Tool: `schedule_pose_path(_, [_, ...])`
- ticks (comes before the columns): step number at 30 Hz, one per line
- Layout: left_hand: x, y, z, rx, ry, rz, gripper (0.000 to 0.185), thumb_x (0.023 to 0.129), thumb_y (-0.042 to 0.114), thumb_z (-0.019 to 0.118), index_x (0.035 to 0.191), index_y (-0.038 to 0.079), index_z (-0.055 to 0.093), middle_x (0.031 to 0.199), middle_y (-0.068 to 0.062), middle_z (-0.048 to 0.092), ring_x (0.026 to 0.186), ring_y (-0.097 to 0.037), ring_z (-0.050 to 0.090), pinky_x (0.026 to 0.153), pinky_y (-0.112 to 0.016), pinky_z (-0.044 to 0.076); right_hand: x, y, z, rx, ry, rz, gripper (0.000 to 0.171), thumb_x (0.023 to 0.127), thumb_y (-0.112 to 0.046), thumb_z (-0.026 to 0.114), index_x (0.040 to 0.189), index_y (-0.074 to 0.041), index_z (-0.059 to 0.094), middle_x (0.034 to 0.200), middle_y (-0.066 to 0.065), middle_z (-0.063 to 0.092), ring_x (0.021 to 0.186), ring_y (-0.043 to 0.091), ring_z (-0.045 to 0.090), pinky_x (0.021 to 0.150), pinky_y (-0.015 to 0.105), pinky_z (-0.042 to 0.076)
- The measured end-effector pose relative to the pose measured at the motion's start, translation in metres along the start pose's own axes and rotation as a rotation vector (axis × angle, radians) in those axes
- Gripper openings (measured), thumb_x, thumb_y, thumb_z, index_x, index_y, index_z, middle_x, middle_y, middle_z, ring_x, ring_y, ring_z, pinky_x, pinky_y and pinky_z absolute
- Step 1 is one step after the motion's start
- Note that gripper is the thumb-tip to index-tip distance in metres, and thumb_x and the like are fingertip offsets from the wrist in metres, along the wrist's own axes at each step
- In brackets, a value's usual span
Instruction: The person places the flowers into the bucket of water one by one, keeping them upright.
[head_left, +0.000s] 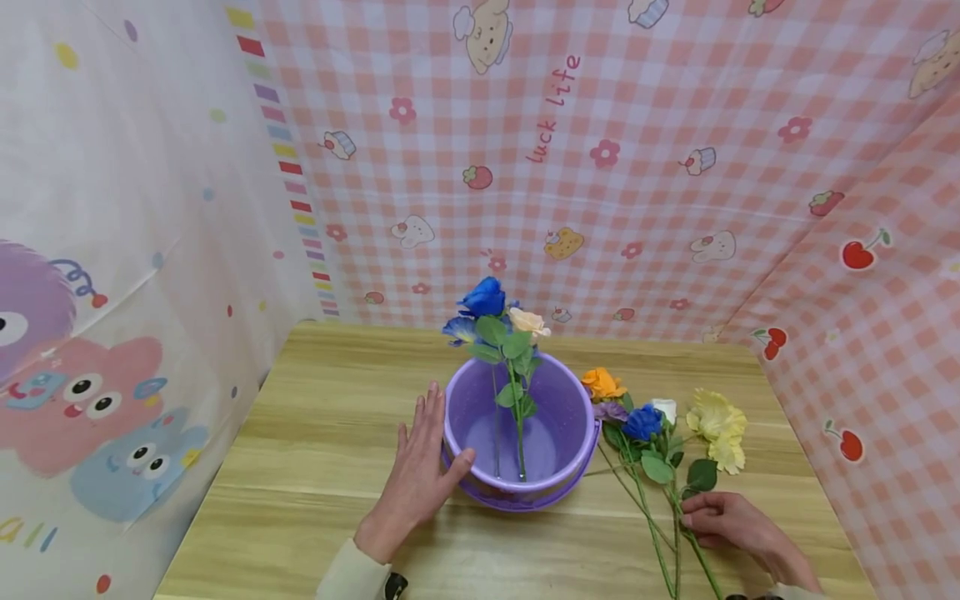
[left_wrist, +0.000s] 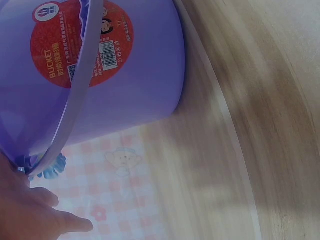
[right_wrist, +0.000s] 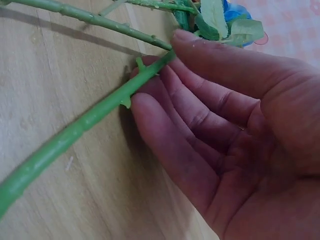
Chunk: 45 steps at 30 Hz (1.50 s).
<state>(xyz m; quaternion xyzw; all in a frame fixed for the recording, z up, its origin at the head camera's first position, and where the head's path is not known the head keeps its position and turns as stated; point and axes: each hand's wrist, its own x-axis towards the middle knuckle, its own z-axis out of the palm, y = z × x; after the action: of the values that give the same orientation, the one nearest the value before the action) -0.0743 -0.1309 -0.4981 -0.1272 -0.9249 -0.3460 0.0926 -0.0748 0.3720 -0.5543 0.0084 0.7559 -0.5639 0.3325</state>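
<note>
Pink and white checked cloth point(head_left: 420, 192) hangs behind our table point(head_left: 300, 467), with little cakes, berries and bunnies on it. On the left we have a white cloth point(head_left: 172, 258) with funny, smiling faces. Our table has a light wood look.

Near the middle of the table sits a round purple bucket point(head_left: 558, 417). It stands upright, and its handle point(left_wrist: 82, 95) hangs down outside it. A red sticker point(left_wrist: 50, 45) on its side says BUCKET. Inside, a blue rose point(head_left: 483, 297) and a cream rose point(head_left: 528, 322) stand up tall, with their tops above the rim.

Our left hand point(head_left: 420, 467) lies along the left side of the bucket. Its fingers are straight and a bit apart, and the thumb is at the rim.

To the right of the bucket, more flowers lie on the table. We see an orange flower point(head_left: 602, 384), a purple flower point(head_left: 611, 412), a second blue flower point(head_left: 642, 423), a white flower point(head_left: 665, 410) and a big yellow flower point(head_left: 717, 427). Our right hand point(head_left: 731, 525) is by their stems. Its fingers and thumb pinch a green stem point(right_wrist: 95, 115). We cannot tell which bloom sits on that stem.
</note>
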Motion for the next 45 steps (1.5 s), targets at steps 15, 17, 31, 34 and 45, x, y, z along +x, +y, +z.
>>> schedule_pose_path(15, [-0.001, -0.002, 0.0, -0.002, 0.007, -0.004, 0.093, 0.101, 0.06, 0.05, 0.167, 0.008, 0.01, 0.174, -0.01, 0.005, 0.157, -0.036, 0.007, 0.117, -0.074, 0.012, -0.005, -0.01, 0.006, -0.008, 0.047, -0.02, 0.039, 0.102, -0.012, 0.066, 0.126, 0.017, 0.055, 0.103, 0.005, 0.07, 0.089, 0.014, 0.067, 0.075, 0.031, 0.062])
schedule_pose_path(17, [-0.002, -0.003, 0.0, -0.004, 0.008, -0.003, 0.093, 0.101, 0.06, 0.05, 0.167, 0.008, 0.009, 0.174, -0.012, 0.006, 0.157, -0.036, 0.007, 0.117, -0.074, 0.012, -0.006, -0.014, 0.005, -0.017, 0.049, -0.037, 0.041, 0.102, -0.013, 0.065, 0.127, 0.018, 0.054, 0.106, 0.006, 0.07, 0.091, 0.014, 0.067, 0.076, 0.032, 0.062])
schedule_pose_path(31, [0.0, -0.001, 0.0, -0.013, 0.017, 0.002, 0.094, 0.1, 0.06, 0.051, 0.166, 0.005, 0.012, 0.173, -0.013, 0.007, 0.157, -0.036, 0.008, 0.117, -0.074, 0.013, -0.005, -0.047, 0.012, -0.035, 0.195, -0.127, 0.046, 0.103, -0.013, 0.065, 0.132, 0.02, 0.051, 0.111, 0.013, 0.072, 0.093, 0.011, 0.069, 0.08, 0.035, 0.062])
schedule_pose_path(34, [0.0, -0.001, 0.0, -0.009, 0.015, 0.002, 0.094, 0.1, 0.06, 0.05, 0.166, 0.006, 0.012, 0.173, -0.014, 0.008, 0.157, -0.036, 0.008, 0.116, -0.074, 0.013, -0.004, -0.056, 0.016, -0.048, 0.242, -0.117, 0.048, 0.103, -0.016, 0.065, 0.135, 0.018, 0.051, 0.115, 0.017, 0.07, 0.094, 0.013, 0.069, 0.082, 0.038, 0.062])
schedule_pose_path(45, [0.001, -0.002, 0.002, -0.004, 0.012, -0.003, 0.094, 0.1, 0.061, 0.05, 0.167, 0.006, 0.012, 0.174, -0.007, 0.003, 0.157, -0.036, 0.009, 0.117, -0.074, 0.013, 0.004, -0.089, 0.034, 0.025, 0.393, -0.199, 0.051, 0.102, -0.021, 0.068, 0.138, 0.013, 0.053, 0.109, 0.007, 0.069, 0.095, 0.015, 0.07, 0.082, 0.036, 0.062])
